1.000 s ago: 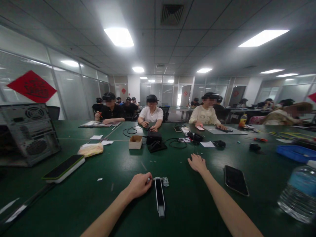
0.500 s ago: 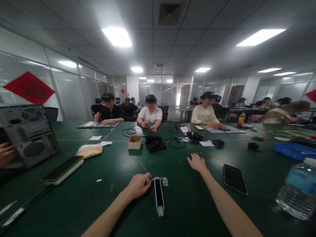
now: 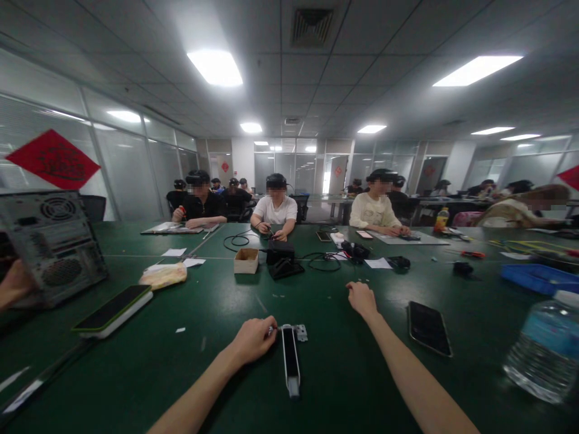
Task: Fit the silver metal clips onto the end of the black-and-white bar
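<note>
My left hand (image 3: pixel 254 339) is closed at the upper left end of a slim part with a black face and white rim (image 3: pixel 291 355), which lies lengthwise on the green table. A bit of shiny metal shows at my fingertips. On the part's right side a small metal bracket (image 3: pixel 301 332) sticks out, and its near end is grey. Farther off to the right, my right hand (image 3: pixel 362 299) rests low over the table with its fingers curled in. Whatever is in those fingers is hidden. Tiny pale bits (image 3: pixel 367 279) lie just beyond it.
A phone (image 3: pixel 429 328) and a large water bottle (image 3: pixel 545 346) stand on the right, with a blue tray (image 3: pixel 538 277) behind. Ahead are a small box (image 3: pixel 246 261) and a black device (image 3: pixel 283 256) with cables. A computer case (image 3: pixel 58 247) is at left, a co-worker's hand (image 3: pixel 18 283) on it.
My right hand has drawn its fingers in and shifted slightly right. My left hand and the slim part stay in place. The co-worker's hand at the computer case has moved right.
</note>
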The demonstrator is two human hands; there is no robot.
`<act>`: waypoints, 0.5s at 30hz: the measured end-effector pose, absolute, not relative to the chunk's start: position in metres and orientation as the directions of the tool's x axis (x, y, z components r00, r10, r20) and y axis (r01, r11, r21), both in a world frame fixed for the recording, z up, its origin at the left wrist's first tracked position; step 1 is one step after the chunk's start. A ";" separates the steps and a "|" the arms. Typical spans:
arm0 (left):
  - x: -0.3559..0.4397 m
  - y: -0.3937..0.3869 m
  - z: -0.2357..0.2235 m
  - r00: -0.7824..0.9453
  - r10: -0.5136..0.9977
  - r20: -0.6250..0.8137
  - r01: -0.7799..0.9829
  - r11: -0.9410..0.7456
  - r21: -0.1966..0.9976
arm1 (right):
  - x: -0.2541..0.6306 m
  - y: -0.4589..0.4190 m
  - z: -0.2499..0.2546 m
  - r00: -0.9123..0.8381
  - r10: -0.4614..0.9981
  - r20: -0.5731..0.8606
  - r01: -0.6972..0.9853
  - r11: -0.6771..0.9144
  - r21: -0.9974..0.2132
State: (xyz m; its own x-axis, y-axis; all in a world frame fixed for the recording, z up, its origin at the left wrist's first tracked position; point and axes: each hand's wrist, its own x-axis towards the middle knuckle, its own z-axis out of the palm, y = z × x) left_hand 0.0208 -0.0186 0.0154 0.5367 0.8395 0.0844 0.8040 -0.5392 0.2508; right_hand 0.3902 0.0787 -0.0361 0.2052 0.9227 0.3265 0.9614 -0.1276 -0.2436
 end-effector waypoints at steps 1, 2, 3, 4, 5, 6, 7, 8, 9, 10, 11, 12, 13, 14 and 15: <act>0.021 -0.018 0.015 0.535 0.840 0.091 0.805 -0.540 0.245 | 0.390 0.079 -0.036 0.199 0.919 0.340 0.961 -0.114 -0.254; 0.021 -0.018 0.014 0.533 0.840 0.099 0.806 -0.540 0.242 | 0.390 0.079 -0.037 0.190 0.916 0.353 0.959 -0.097 -0.265; 0.021 -0.018 0.014 0.534 0.839 0.104 0.806 -0.542 0.240 | 0.390 0.079 -0.037 0.180 0.913 0.366 0.958 -0.078 -0.277; 0.021 -0.018 0.014 0.536 0.838 0.106 0.804 -0.544 0.239 | 0.389 0.079 -0.037 0.169 0.910 0.379 0.956 -0.058 -0.289; 0.021 -0.018 0.014 0.539 0.835 0.107 0.801 -0.548 0.239 | 0.389 0.078 -0.036 0.158 0.906 0.392 0.953 -0.037 -0.300; 0.021 -0.018 0.015 0.543 0.833 0.108 0.799 -0.551 0.241 | 0.388 0.078 -0.035 0.148 0.902 0.405 0.950 -0.016 -0.311; 0.020 -0.018 0.016 0.546 0.831 0.108 0.796 -0.554 0.243 | 0.386 0.077 -0.034 0.137 0.899 0.416 0.947 0.004 -0.320; 0.020 -0.019 0.016 0.548 0.830 0.109 0.794 -0.556 0.245 | 0.385 0.076 -0.033 0.130 0.896 0.425 0.945 0.018 -0.326; 0.020 -0.019 0.017 0.548 0.829 0.109 0.793 -0.557 0.246 | 0.382 0.074 -0.031 0.119 0.892 0.437 0.942 0.038 -0.335; 0.020 -0.020 0.018 0.548 0.829 0.109 0.794 -0.557 0.246 | 0.378 0.071 -0.029 0.101 0.885 0.455 0.935 0.071 -0.347; 0.020 -0.020 0.019 0.547 0.830 0.110 0.794 -0.556 0.245 | 0.373 0.068 -0.027 0.071 0.875 0.479 0.924 0.123 -0.361; 0.020 -0.020 0.019 0.547 0.830 0.107 0.795 -0.555 0.245 | 0.367 0.063 -0.025 0.028 0.860 0.510 0.906 0.194 -0.376; 0.020 -0.021 0.019 0.546 0.831 0.107 0.796 -0.554 0.244 | 0.359 0.058 -0.023 -0.025 0.837 0.546 0.878 0.280 -0.388; 0.020 -0.021 0.019 0.545 0.832 0.107 0.797 -0.553 0.243 | 0.350 0.051 -0.021 -0.088 0.809 0.581 0.842 0.372 -0.391; 0.020 -0.021 0.019 0.545 0.831 0.109 0.797 -0.554 0.239 | 0.340 0.044 -0.019 -0.147 0.779 0.610 0.803 0.454 -0.387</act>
